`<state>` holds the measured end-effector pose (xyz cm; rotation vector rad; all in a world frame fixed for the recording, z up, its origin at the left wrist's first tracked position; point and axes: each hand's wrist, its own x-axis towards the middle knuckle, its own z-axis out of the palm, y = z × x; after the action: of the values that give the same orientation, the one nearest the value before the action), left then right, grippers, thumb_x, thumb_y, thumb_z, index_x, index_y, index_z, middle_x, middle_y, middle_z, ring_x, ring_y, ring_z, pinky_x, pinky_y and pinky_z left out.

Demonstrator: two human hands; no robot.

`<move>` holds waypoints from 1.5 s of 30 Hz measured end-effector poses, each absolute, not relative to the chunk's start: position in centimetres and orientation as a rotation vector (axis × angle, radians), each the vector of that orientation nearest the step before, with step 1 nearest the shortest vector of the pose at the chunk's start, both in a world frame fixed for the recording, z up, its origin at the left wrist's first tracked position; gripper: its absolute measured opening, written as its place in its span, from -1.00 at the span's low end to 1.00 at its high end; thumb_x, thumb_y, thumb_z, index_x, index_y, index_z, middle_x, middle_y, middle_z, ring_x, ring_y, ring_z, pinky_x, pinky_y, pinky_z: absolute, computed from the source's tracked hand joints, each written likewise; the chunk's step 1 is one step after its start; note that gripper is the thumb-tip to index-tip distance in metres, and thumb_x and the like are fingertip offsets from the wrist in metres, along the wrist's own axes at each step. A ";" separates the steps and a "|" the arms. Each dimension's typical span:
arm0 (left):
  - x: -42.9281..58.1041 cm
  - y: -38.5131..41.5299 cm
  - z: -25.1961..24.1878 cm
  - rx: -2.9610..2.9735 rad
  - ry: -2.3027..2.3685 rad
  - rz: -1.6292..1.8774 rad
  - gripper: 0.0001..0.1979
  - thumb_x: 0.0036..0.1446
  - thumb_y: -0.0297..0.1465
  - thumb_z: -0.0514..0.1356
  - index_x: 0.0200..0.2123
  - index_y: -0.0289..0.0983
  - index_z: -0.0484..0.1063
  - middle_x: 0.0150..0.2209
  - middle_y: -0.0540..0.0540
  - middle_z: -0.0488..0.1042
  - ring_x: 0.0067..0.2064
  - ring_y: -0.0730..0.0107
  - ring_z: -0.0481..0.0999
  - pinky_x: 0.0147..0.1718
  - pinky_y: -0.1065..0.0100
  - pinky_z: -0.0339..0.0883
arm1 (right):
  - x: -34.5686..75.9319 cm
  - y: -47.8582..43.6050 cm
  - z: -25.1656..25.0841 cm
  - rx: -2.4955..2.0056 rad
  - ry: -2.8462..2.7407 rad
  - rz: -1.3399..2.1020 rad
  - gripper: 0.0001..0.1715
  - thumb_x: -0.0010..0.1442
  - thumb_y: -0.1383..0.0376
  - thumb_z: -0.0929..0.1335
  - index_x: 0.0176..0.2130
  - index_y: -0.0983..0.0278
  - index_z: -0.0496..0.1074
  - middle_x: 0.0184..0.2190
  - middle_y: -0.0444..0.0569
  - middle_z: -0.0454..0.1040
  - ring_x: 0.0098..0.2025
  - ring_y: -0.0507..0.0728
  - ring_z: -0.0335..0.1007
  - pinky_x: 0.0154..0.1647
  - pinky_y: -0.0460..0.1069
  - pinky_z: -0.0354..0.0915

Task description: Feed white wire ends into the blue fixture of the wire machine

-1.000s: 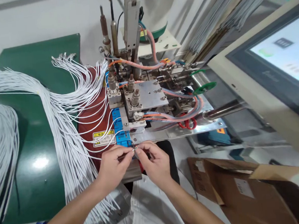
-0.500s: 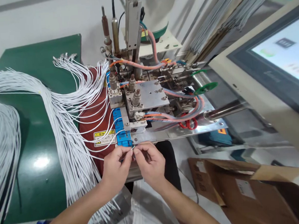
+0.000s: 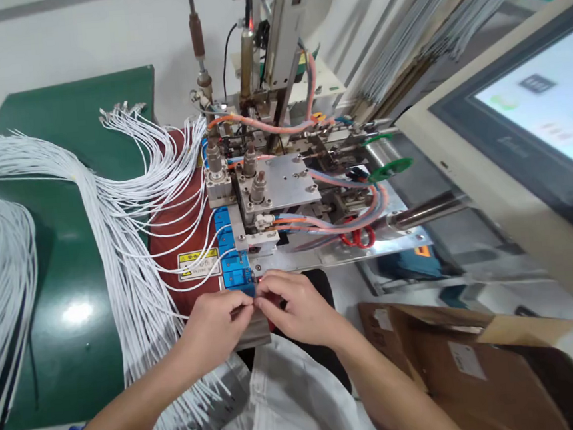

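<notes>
My left hand (image 3: 216, 325) is closed in a pinch on a white cable (image 3: 179, 314), which comes in from the bundle at the left. My right hand (image 3: 302, 307) is closed too, its thumb and forefinger meeting the left fingertips at the cable's end. The fingers hide that end. Both hands are just in front of the near end of a row of blue holders (image 3: 235, 273) on the machine (image 3: 283, 182). Several white cables run from the bundle (image 3: 122, 283) into these holders.
A green table (image 3: 79, 367) at the left bears white cable bundles. A warning label (image 3: 198, 264) lies by the holders. A solder-like wire spool (image 3: 386, 156) sits on the machine. A touchscreen (image 3: 546, 92) and cardboard box (image 3: 429, 356) are at the right.
Both hands have dropped slightly, and the right wrist has swung outward. The machine's tall upright part at the back has shifted right, and a small red light shows by the right fingers.
</notes>
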<state>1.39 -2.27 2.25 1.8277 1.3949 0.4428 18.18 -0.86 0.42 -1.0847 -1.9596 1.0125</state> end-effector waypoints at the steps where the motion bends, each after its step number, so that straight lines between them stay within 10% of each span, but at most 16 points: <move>1: 1.3 -2.2 2.2 1.817 1.392 0.446 -0.84 0.05 -0.48 0.11 -0.47 -0.25 0.48 -0.50 0.05 0.49 -0.48 0.51 0.41 -0.47 0.52 0.21 | 18.1 -0.9 0.4 -1.093 -1.948 1.019 -0.87 0.05 0.44 0.27 -0.50 0.26 0.32 -0.56 -0.13 0.31 -0.50 0.01 0.22 -0.48 -0.09 0.17; 33: 2.0 -2.7 0.7 1.270 1.511 0.748 -0.86 0.02 -0.35 0.15 -0.40 -0.31 0.43 -0.55 0.01 0.44 -0.56 0.53 0.40 -0.54 0.53 0.32 | 15.8 -2.4 -1.7 -1.277 -1.170 1.255 -0.88 0.06 0.29 0.32 -0.46 0.29 0.41 -0.51 -0.09 0.39 -0.47 0.03 0.29 -0.44 -0.08 0.24; 45: 2.0 -2.7 0.7 1.353 1.445 0.782 -0.68 0.04 -0.42 0.11 -0.10 -0.25 0.44 -0.52 0.04 0.41 -0.54 0.56 0.36 -0.50 0.52 0.30 | 15.3 -2.5 -1.5 -1.317 -1.261 1.151 -0.86 0.03 0.34 0.29 -0.55 0.27 0.32 -0.58 -0.14 0.29 -0.52 0.01 0.19 -0.49 -0.09 0.19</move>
<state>1.96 -2.67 0.66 1.3534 1.4448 0.7818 15.26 -2.46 -1.51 -1.3173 -1.2606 1.1508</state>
